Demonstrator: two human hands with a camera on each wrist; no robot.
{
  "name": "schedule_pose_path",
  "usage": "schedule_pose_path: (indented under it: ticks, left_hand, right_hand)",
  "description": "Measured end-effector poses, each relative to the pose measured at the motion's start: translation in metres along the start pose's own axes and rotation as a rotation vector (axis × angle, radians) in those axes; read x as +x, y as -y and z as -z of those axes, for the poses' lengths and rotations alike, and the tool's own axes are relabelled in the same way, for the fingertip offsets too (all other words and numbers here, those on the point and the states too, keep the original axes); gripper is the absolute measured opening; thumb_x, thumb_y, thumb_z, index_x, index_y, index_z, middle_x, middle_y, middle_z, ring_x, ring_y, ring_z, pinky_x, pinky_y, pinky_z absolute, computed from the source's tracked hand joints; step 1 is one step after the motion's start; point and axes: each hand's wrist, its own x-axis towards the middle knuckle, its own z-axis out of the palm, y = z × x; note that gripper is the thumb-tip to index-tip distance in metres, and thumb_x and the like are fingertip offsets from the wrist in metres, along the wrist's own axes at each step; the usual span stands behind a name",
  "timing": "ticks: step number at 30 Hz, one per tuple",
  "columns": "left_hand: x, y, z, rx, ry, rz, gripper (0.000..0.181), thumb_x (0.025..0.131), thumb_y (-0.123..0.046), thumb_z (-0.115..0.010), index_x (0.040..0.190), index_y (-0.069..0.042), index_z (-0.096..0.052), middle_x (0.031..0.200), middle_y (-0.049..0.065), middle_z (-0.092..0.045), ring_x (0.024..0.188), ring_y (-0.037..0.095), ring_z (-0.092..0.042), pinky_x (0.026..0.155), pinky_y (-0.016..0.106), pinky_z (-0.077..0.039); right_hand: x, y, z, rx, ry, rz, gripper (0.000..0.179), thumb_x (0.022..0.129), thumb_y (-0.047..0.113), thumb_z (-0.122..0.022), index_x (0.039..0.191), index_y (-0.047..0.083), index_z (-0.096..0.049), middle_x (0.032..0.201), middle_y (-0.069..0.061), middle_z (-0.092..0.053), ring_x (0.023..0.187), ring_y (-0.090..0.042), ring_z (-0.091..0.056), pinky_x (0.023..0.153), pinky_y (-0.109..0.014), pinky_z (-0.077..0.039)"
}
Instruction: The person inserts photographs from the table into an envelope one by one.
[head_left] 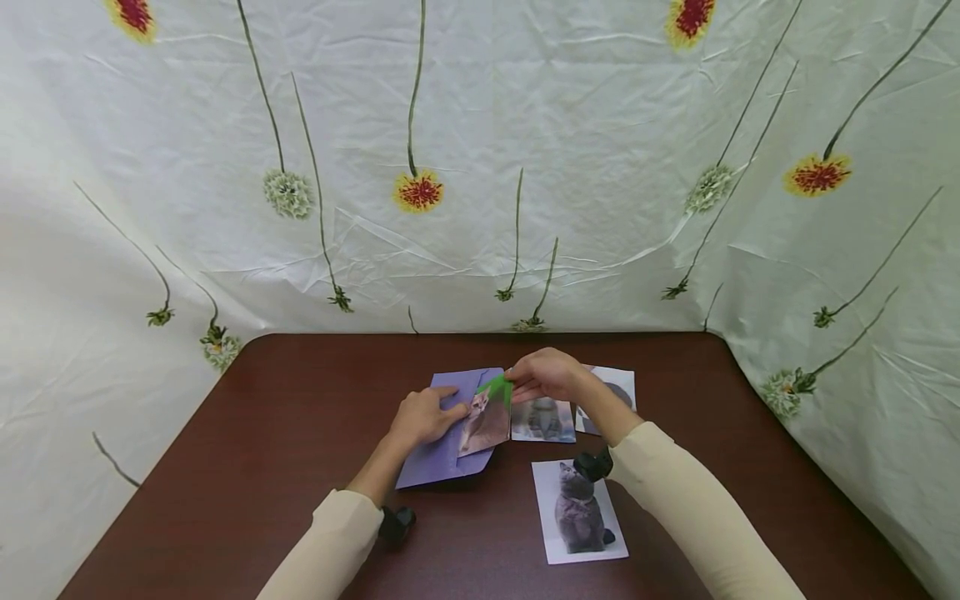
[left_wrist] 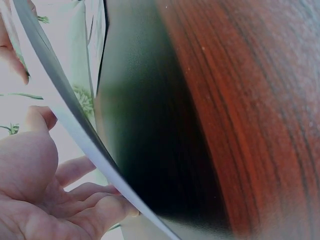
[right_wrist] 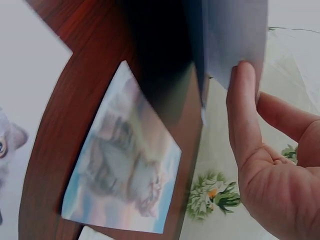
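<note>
A purple envelope (head_left: 435, 462) is tilted up from the table in my left hand (head_left: 423, 417), whose thumb reaches across its front. In the left wrist view the envelope appears as a pale edge (left_wrist: 92, 150) beside the fingers. My right hand (head_left: 547, 375) pinches the upper right corner of a cat picture (head_left: 489, 423) with a green top. The picture overlaps the envelope's front; its left edge lies by the left thumb. In the right wrist view the right thumb and index finger (right_wrist: 245, 105) grip the picture's pale sheet (right_wrist: 240, 30).
Two more cat pictures, one with a pastel background (head_left: 543, 421) and one white (head_left: 626, 383), lie right of the envelope, partly under the right arm. Nearer the front lies a grey cat picture (head_left: 573, 517). A flowered white cloth (head_left: 480, 233) surrounds the dark red-brown table (head_left: 262, 467).
</note>
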Motion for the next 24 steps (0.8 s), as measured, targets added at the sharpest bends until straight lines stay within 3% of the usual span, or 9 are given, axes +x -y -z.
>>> schedule_pose_path:
  ticks: [2, 10, 24]
  left_hand:
    - [0.000, -0.001, 0.000, 0.004, 0.001, -0.001, 0.050, 0.093, -0.039, -0.064, 0.134, -0.011, -0.068, 0.129, 0.022, -0.068, 0.121, 0.045, -0.062, 0.097, 0.054, -0.051]
    - [0.000, -0.002, 0.002, 0.021, 0.001, 0.000, 0.050, 0.094, -0.039, -0.064, 0.134, -0.010, -0.068, 0.130, 0.023, -0.067, 0.120, 0.046, -0.063, 0.097, 0.054, -0.051]
    - [-0.001, -0.003, 0.004, 0.016, 0.020, 0.002, 0.050, 0.095, -0.039, -0.063, 0.135, -0.009, -0.067, 0.131, 0.022, -0.067, 0.120, 0.046, -0.063, 0.096, 0.055, -0.051]
  right_hand:
    - [-0.001, 0.002, 0.000, 0.004, 0.018, -0.003, 0.024, 0.100, 0.000, -0.052, 0.118, -0.015, -0.059, 0.086, -0.010, -0.068, 0.074, -0.016, -0.072, 0.098, -0.046, -0.054]
    - [-0.003, 0.009, -0.002, 0.011, 0.069, -0.018, 0.028, 0.099, -0.005, -0.052, 0.123, -0.018, -0.054, 0.096, -0.012, -0.066, 0.082, -0.018, -0.071, 0.087, -0.034, -0.059]
    - [0.008, -0.003, -0.015, 0.073, 0.013, -0.015, 0.028, 0.096, -0.008, -0.052, 0.121, -0.019, -0.056, 0.091, -0.011, -0.067, 0.078, -0.018, -0.071, 0.086, -0.035, -0.060]
